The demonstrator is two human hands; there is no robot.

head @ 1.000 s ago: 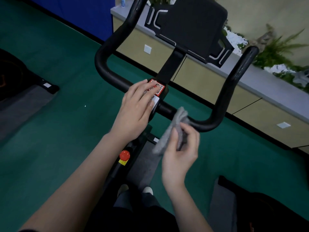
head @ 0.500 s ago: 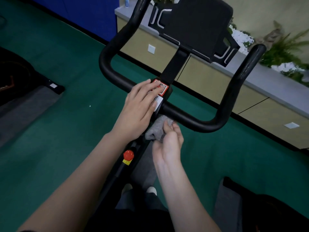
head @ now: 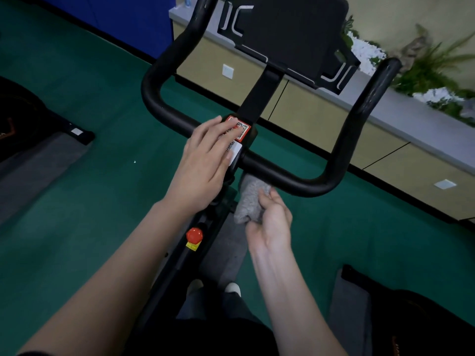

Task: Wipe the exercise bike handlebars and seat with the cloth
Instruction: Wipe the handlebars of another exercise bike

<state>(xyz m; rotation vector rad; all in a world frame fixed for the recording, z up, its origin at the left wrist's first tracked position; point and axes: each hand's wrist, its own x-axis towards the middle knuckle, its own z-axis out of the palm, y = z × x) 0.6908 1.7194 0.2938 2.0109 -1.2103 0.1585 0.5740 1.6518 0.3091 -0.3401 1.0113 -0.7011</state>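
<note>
Head view. R hand (head: 270,219): palm up, fingers curled round the bunched grey cloth (head: 250,199). Top of cloth touches the underside of the handlebars (head: 290,177), just right of the centre clamp (head: 253,134). L hand (head: 205,160): fingers straight, lying flat on the clamp and partly covering the red QR sticker (head: 243,128). It holds nothing and appears to steady the bike.

Outward: both upright bar ends bare, no hand or cloth near. Console bracket (head: 290,34) above the stem; red knob (head: 194,235) on the frame below the L wrist; green floor (head: 77,214) all round.

Assessment: step in hand is wiping the lower crossbar, right-of-centre section. No streaks or damp marks show on the black finish, so cannot confirm which sections are done. Judged early-to-mid on the handlebars; upright ends and left crossbar prob. outstanding. Re seat: out of frame, status unknown, treat as not yet done.
</note>
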